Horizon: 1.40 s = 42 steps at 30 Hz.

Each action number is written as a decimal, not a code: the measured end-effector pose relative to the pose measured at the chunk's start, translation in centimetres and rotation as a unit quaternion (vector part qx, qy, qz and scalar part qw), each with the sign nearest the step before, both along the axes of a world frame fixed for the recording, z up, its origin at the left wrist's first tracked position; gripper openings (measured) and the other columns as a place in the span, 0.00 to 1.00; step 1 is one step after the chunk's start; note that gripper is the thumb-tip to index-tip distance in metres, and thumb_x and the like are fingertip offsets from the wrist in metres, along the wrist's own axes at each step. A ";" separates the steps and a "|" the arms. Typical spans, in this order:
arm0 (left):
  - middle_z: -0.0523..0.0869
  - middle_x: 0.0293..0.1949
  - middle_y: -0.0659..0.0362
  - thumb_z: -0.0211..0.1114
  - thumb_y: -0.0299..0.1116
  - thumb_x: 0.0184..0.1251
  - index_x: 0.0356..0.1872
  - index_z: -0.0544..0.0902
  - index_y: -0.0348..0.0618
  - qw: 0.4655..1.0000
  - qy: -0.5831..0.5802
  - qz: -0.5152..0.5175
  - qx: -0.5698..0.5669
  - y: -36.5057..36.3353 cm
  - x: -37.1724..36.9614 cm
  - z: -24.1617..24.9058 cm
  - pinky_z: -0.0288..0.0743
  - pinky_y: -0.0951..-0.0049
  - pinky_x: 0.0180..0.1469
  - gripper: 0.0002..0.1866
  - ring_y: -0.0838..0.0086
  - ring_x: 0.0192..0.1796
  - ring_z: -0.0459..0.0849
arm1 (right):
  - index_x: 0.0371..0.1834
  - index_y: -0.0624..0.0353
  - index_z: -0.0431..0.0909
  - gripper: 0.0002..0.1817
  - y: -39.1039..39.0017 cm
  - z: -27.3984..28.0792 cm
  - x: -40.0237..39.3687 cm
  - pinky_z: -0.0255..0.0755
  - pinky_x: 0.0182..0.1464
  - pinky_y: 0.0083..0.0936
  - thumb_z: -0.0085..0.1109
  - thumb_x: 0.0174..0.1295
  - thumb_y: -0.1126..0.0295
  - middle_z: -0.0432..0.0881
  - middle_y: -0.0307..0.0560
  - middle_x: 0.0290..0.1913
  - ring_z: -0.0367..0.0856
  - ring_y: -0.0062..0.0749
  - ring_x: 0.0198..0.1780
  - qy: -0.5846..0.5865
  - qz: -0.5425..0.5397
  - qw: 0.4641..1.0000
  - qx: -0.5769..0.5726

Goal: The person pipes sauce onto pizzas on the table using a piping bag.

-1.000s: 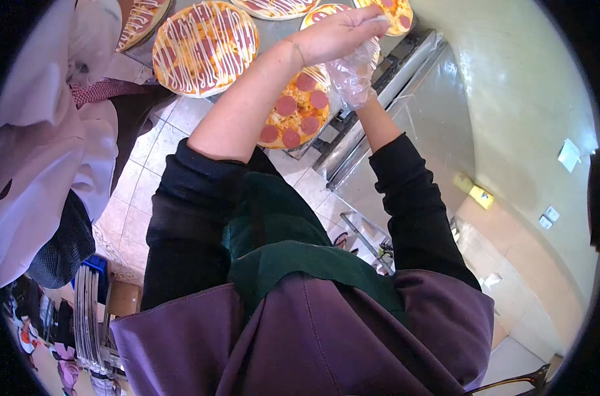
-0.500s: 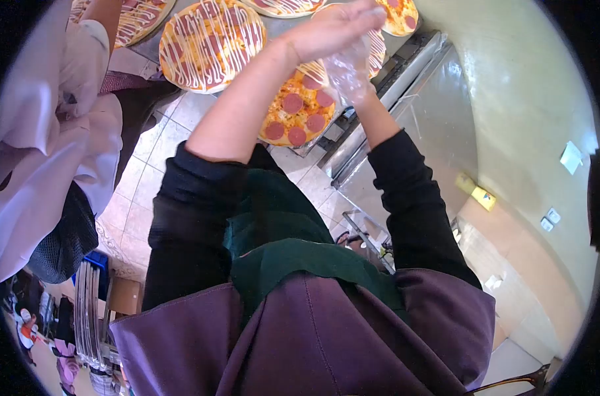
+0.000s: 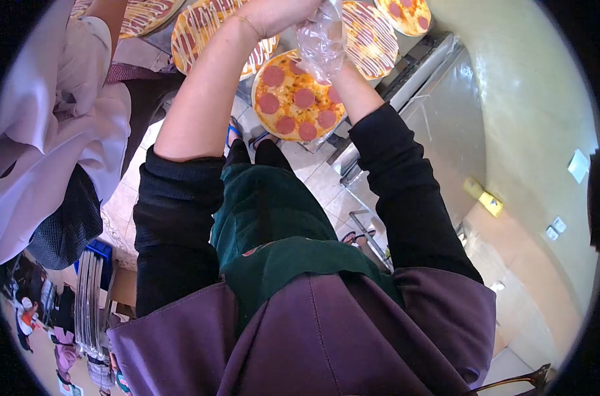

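Observation:
My left hand [image 3: 280, 14] is bare and reaches to the top edge of the view, meeting my right hand [image 3: 323, 46] there. A loose, clear plastic glove [image 3: 320, 56] covers my right hand and bunches at the wrist. The left fingers lie right at the glove, and the fingertips of both hands are cut off or hidden. Just below the hands is a pizza with round sausage slices [image 3: 300, 99]. To the right of the glove lies a pizza striped with white sauce [image 3: 371, 39], and another striped pizza [image 3: 194, 33] is partly behind my left forearm.
A co-worker in a light garment [image 3: 92, 119] stands close on the left. More pizzas lie along the top, including a small sausage pizza [image 3: 405, 14]. A metal edge [image 3: 405, 86] runs beside the pizzas on the right, near the wall [image 3: 531, 86]. Stacked trays [image 3: 89, 303] stand lower left.
Both hands have moved up and left in the view, still together. The left fingers, earlier stretched across the gloved hand, are now mostly past the top edge. More of the sausage pizza shows.

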<state>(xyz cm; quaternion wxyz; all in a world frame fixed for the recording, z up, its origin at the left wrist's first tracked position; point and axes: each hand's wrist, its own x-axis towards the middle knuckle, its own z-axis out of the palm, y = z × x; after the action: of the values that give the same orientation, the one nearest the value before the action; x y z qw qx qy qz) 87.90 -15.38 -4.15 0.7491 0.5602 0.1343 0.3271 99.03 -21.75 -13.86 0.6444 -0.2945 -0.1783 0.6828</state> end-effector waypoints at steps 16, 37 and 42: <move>0.74 0.40 0.64 0.48 0.47 0.74 0.52 0.72 0.36 0.996 0.047 0.073 0.005 -2.4 1.2 -1.2 0.67 0.82 0.48 0.22 0.83 0.44 0.71 | 0.65 0.54 0.58 0.24 -3.9 2.8 1.1 0.66 0.60 0.25 0.49 0.68 0.63 0.67 0.38 0.56 0.68 0.24 0.60 -0.428 0.042 0.901 0.048; 0.76 0.40 0.66 0.51 0.47 0.72 0.54 0.72 0.41 0.998 0.057 0.026 -0.006 -3.1 -0.6 -1.1 0.68 0.81 0.48 0.21 0.83 0.45 0.72 | 0.64 0.55 0.58 0.25 -4.7 2.6 0.6 0.66 0.58 0.23 0.50 0.67 0.62 0.68 0.39 0.54 0.69 0.24 0.56 -0.370 0.065 0.923 0.082; 0.71 0.37 0.68 0.49 0.45 0.74 0.51 0.71 0.38 0.996 0.029 0.075 0.024 -1.8 -3.3 1.3 0.66 0.84 0.44 0.19 0.85 0.41 0.69 | 0.33 0.57 0.77 0.07 -0.3 0.8 -2.2 0.73 0.34 0.24 0.62 0.51 0.75 0.81 0.39 0.28 0.80 0.26 0.31 -0.753 -0.002 0.640 0.152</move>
<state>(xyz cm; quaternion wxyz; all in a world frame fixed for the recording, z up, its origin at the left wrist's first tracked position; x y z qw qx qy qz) 84.56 -17.20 -2.89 0.7048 0.5754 0.1897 0.3690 96.86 -22.01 -13.10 0.3247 -0.6054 -0.7022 0.1870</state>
